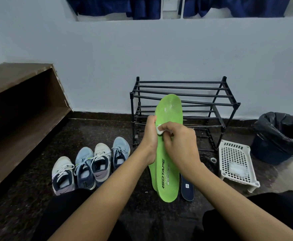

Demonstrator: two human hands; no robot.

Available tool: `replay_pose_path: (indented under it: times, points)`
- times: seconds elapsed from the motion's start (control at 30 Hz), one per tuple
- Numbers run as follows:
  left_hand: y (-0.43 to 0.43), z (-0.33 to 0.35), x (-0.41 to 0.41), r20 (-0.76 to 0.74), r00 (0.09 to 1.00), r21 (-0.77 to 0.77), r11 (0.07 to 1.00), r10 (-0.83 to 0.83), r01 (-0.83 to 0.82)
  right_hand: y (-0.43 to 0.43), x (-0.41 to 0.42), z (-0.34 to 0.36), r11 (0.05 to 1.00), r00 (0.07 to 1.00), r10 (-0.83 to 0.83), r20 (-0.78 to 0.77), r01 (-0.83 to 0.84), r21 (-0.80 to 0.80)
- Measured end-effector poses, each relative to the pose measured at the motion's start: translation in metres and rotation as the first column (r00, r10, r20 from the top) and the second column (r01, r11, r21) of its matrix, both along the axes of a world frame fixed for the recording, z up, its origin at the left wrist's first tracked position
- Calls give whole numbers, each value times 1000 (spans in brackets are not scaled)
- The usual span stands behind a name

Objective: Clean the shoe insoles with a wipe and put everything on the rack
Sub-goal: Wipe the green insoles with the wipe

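A bright green insole [168, 174] stands upright in front of me, toe end up. My left hand [150, 138] grips its left edge at mid-height. My right hand [180, 140] pinches a small white wipe [160, 130] and presses it against the insole's face. A second green insole edge shows just behind the first. A dark blue insole [187, 188] lies on the floor to the right. The black metal shoe rack [185, 105] stands against the wall behind the insole, with bare shelves.
Several sneakers [90, 166] sit in a row on the dark floor at left. A white perforated basket [236, 164] holding a wipe pack lies at right, beside a bin lined with a black bag [281, 136]. A brown wooden step [20, 101] runs along the left.
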State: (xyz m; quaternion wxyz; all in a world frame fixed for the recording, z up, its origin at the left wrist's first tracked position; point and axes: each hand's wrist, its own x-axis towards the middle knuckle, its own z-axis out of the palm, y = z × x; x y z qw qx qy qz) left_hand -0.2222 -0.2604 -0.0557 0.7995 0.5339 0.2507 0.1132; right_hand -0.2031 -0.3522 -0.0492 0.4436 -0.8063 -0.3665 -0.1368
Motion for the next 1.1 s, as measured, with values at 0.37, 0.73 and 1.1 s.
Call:
replay_pose_path:
  times: [0.37,0.73,1.1]
  points:
    - [-4,2,-1,-30,999,-48,998,38,-39,-1,5,0,1000,1000,7,-25,-7,-6]
    - [9,12,-1,-20,994,-107,989,104,-106,-1,-8,-3,998,998,56,-15,-57,-32]
    - [9,4,-1,-35,999,-103,994,29,-33,3,2,-3,999,999,21,-42,-22,-33]
